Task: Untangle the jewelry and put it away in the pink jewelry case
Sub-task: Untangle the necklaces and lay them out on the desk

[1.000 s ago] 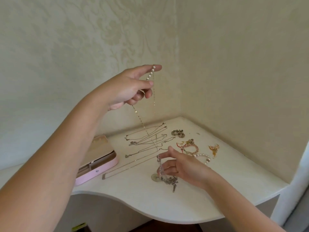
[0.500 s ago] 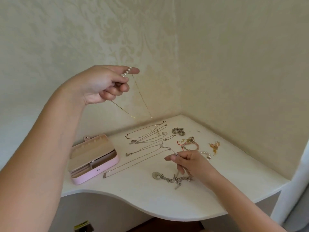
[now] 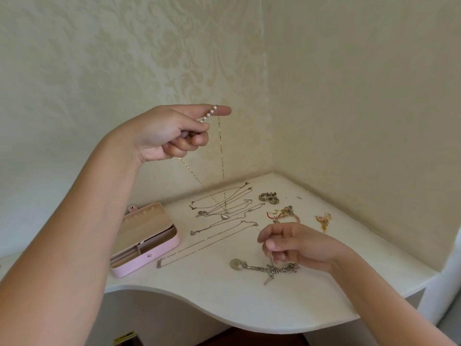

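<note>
My left hand (image 3: 172,132) is raised in front of the wall, shut on a pearl necklace (image 3: 209,114). Its thin gold chain (image 3: 221,148) hangs in two strands down toward the tabletop. The pink jewelry case (image 3: 159,257) lies open on the left of the white corner table (image 3: 249,303). My right hand (image 3: 301,245) hovers low over the table and pinches a thin strand rising from the silver charm bracelet (image 3: 264,267), which lies flat with a round disc at its left end.
Several thin silver necklaces (image 3: 224,212) are laid out side by side between the case and the corner. Behind my right hand lie grey bead earrings (image 3: 268,198), a pink and gold bracelet (image 3: 284,214) and gold earrings (image 3: 323,221). Walls close in behind and on the right.
My left hand swung left and then back to the right with the pearl necklace, its chain swaying. The silver bracelet now lies stretched out flat, and my right hand has moved to its right end.
</note>
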